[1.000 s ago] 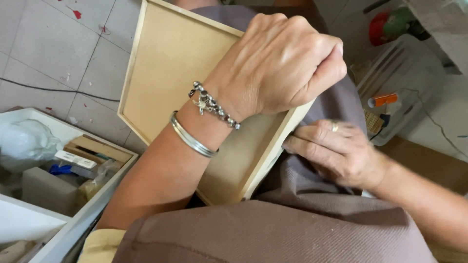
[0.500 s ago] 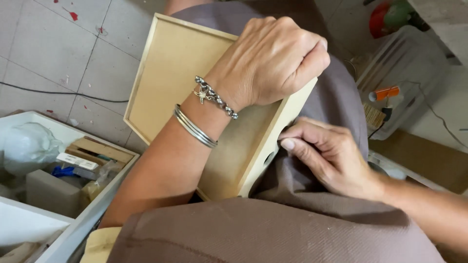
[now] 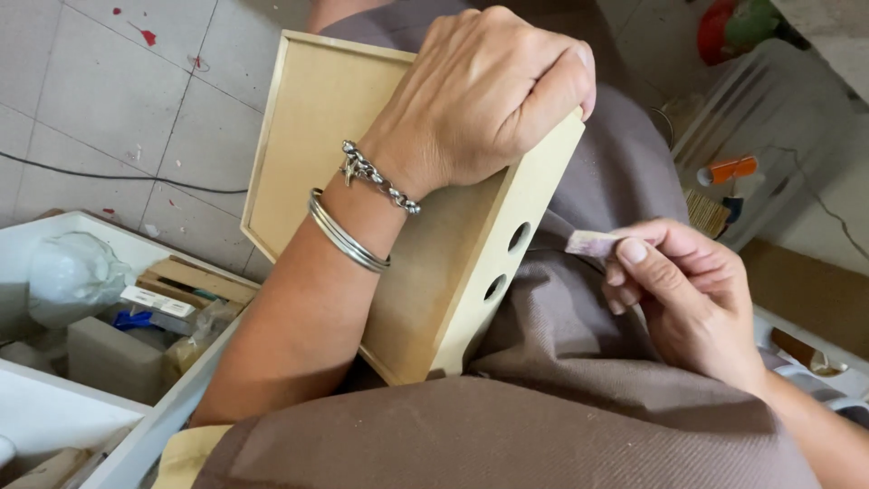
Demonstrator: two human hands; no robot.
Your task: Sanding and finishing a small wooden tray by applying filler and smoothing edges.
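Observation:
A shallow pale wooden box rests on my lap, tilted up on its side. Two round holes show in its right wall. My left hand, with a chain bracelet and metal bangles on the wrist, grips the box's upper right edge. To the right of the holes, my right hand pinches a small folded piece of sandpaper between thumb and fingers. The sandpaper is a short gap away from the box wall. A brown apron covers my lap.
A white bin at lower left holds a plastic bag, small boxes and wood scraps. Grey floor tiles with red paint spots lie at upper left. An orange-capped tube and a white rack sit at upper right.
The box has tipped more upright, so its two side holes show. My right hand has come off the box's edge and moved right, and the sandpaper piece now shows in its fingers.

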